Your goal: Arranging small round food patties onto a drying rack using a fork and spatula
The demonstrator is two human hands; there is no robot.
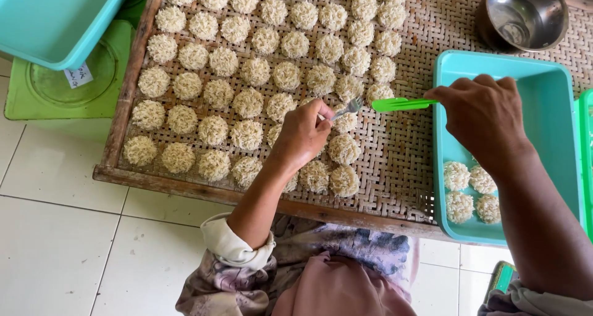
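Note:
My left hand point(302, 134) rests on a woven bamboo tray point(420, 137), fingers curled around a pale round noodle nest point(346, 123) at the end of a row. My right hand point(485, 115) grips the green handle of a fork point(395, 104). The fork's metal tines point left and meet my left fingertips at that nest. Several rows of similar nests point(247, 103) cover the tray's left and middle. My right hand hovers over a teal tub point(550, 106) that holds several nests point(457, 175) in its near corner.
A steel bowl point(522, 13) stands on the tray's far right corner. Another teal tub point(55, 20) and a green lid point(68, 87) lie at the upper left. The tray's wooden front edge point(185, 189) sits above a white tile floor point(62, 242).

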